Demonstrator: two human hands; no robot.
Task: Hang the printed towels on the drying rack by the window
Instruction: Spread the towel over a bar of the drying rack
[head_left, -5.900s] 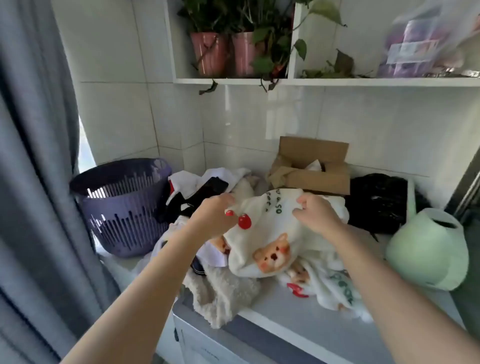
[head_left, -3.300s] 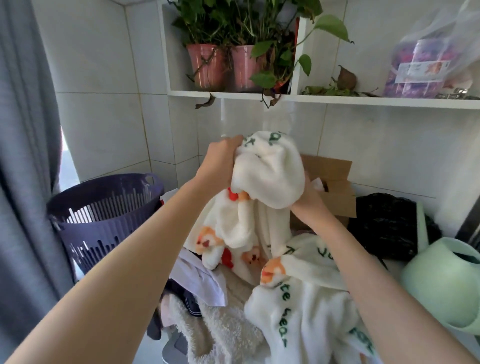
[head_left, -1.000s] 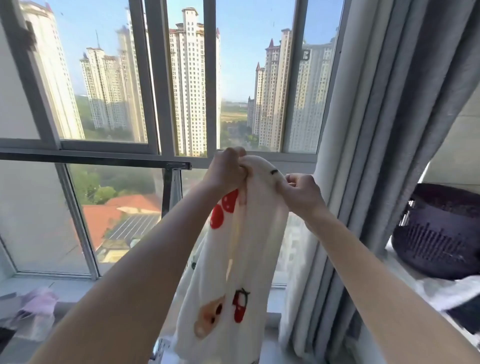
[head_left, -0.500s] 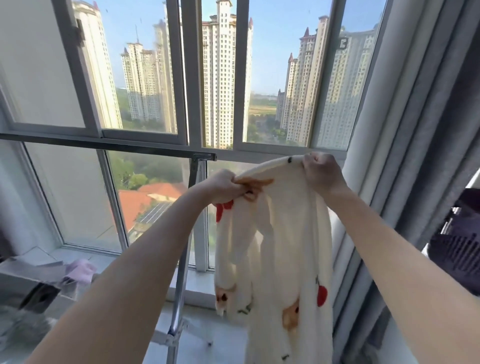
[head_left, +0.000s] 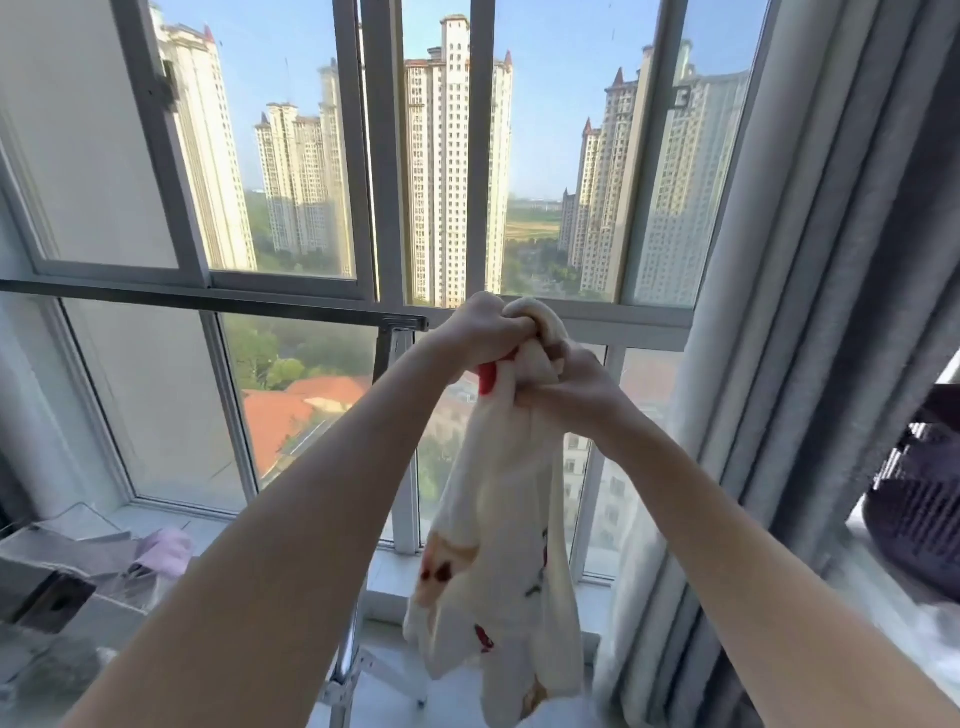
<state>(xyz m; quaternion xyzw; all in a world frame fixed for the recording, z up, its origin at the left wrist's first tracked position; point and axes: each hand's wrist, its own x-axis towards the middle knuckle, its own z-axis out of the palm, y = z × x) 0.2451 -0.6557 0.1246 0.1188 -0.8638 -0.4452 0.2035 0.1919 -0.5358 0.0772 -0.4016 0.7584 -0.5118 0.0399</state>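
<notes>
towel: cream, soft plush, red and orange prints; bunched at top, hanging limp before window | left hand: fisted on top edge | right hand: clenched on it just below, touching left | rack: thin metal bar, left of hands, bare

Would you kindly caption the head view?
Both hands, left and right, bunch a printed towel beside the rack bar.
</notes>
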